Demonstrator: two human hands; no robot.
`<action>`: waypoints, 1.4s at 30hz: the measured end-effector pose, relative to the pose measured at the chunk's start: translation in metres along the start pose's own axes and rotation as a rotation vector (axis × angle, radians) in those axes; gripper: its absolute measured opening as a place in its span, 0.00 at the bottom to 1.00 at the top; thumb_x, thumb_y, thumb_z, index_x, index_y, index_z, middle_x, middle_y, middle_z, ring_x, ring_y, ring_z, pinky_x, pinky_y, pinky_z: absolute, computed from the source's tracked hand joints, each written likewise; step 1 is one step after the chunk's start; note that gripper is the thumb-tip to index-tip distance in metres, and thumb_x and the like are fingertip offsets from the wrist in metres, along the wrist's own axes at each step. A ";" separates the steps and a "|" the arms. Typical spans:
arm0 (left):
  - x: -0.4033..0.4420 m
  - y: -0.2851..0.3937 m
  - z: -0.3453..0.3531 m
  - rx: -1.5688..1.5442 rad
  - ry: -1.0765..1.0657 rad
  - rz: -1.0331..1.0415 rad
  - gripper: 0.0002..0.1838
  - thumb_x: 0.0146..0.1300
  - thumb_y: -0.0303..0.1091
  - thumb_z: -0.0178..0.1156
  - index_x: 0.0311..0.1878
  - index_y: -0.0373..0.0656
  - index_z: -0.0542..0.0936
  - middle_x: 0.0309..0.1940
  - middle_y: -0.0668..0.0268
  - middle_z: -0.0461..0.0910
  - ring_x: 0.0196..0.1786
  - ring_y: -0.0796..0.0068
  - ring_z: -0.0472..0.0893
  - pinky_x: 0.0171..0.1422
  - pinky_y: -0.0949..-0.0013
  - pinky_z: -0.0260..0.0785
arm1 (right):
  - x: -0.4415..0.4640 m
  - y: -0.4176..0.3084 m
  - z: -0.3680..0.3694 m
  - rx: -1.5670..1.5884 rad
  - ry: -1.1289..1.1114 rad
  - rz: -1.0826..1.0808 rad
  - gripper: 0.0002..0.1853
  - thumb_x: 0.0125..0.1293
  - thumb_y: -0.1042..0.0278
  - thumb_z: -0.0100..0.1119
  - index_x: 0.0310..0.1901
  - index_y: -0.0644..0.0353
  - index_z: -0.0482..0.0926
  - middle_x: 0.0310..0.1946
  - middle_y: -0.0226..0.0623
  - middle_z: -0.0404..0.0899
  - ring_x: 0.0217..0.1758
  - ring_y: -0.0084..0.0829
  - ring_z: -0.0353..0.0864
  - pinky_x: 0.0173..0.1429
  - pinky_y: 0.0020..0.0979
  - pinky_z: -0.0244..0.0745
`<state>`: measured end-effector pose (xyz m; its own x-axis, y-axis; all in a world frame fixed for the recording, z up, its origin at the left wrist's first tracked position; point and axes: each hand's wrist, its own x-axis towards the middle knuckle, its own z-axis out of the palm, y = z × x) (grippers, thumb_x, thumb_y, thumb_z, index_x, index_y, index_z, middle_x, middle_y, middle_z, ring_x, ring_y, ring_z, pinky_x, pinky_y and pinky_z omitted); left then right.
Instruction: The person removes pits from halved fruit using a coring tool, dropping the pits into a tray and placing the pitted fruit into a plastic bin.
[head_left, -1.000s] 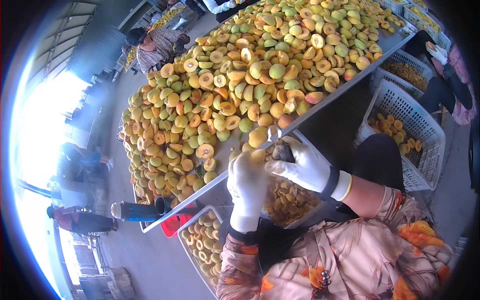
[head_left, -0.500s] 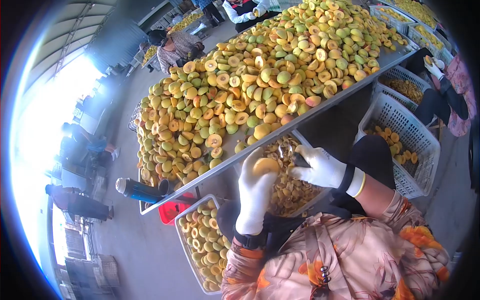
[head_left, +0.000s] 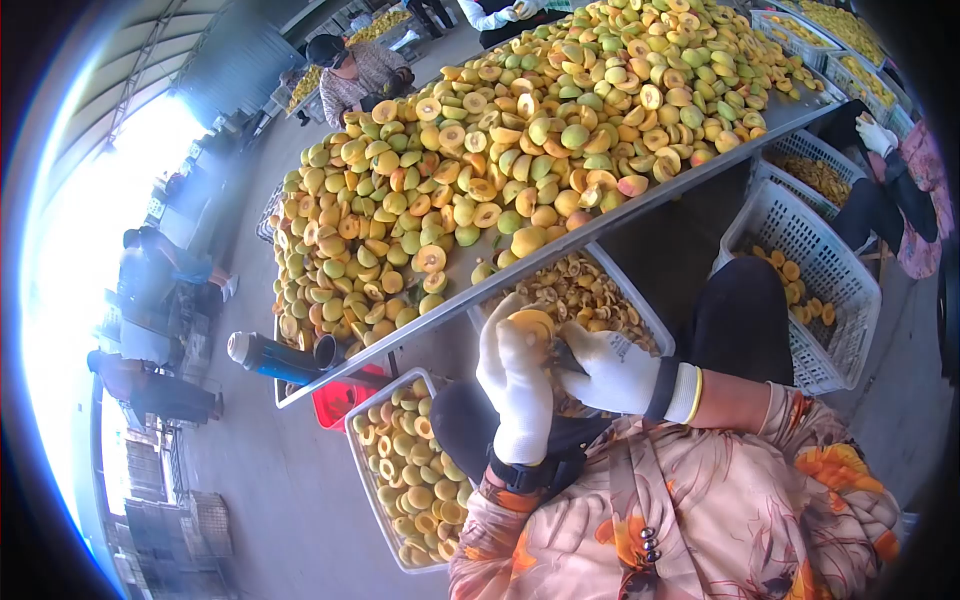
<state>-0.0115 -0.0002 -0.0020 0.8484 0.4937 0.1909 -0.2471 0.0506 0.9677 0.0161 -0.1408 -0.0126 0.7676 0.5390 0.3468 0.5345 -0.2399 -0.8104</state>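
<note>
My gloved left hand (head_left: 517, 385) is closed round a yellow peach half (head_left: 533, 325), its cut side partly showing above the fingers. Against the fruit, my gloved right hand (head_left: 612, 372) is closed on a small dark-handled tool; its metal tip is hidden now. Below both hands stands a crate (head_left: 640, 305) with brown pits and scraps (head_left: 575, 290). Just beyond them, a heap of halved peaches (head_left: 480, 170) covers the metal-edged table (head_left: 440, 325).
A crate of peach halves (head_left: 412, 470) stands at my left, near a red container (head_left: 340, 400) and a thermos flask (head_left: 265, 355). To my right is a white crate (head_left: 850, 330) with some halves. Other people work across the table and at the right edge (head_left: 880, 140).
My right hand has come left and down, bringing the tool against the peach half. The tool's curved metal tip showed before. The view has shifted slightly.
</note>
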 end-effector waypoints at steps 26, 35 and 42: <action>0.018 0.002 0.001 -0.046 0.028 -0.041 0.24 0.79 0.48 0.54 0.50 0.32 0.83 0.33 0.59 0.86 0.32 0.77 0.82 0.33 0.77 0.72 | 0.022 0.007 0.000 0.324 -0.307 -0.024 0.16 0.64 0.70 0.62 0.53 0.65 0.77 0.41 0.43 0.85 0.44 0.44 0.86 0.47 0.40 0.80; 0.028 -0.013 -0.002 -0.090 -0.063 -0.030 0.22 0.78 0.47 0.54 0.51 0.33 0.83 0.37 0.57 0.87 0.32 0.74 0.83 0.35 0.76 0.74 | 0.037 0.017 -0.018 0.512 -0.684 0.335 0.22 0.67 0.68 0.60 0.61 0.65 0.76 0.37 0.34 0.83 0.38 0.25 0.81 0.44 0.29 0.77; 0.027 -0.017 0.000 -0.114 -0.043 -0.061 0.21 0.78 0.46 0.55 0.49 0.35 0.84 0.34 0.61 0.86 0.27 0.78 0.79 0.28 0.78 0.70 | 0.043 0.022 -0.026 0.489 -0.840 0.514 0.23 0.68 0.67 0.62 0.61 0.68 0.74 0.39 0.33 0.83 0.37 0.20 0.82 0.41 0.25 0.77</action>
<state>0.0157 0.0126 -0.0129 0.8824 0.4487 0.1415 -0.2439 0.1789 0.9532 0.0701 -0.1439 -0.0028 0.2740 0.8889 -0.3672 -0.1199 -0.3472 -0.9301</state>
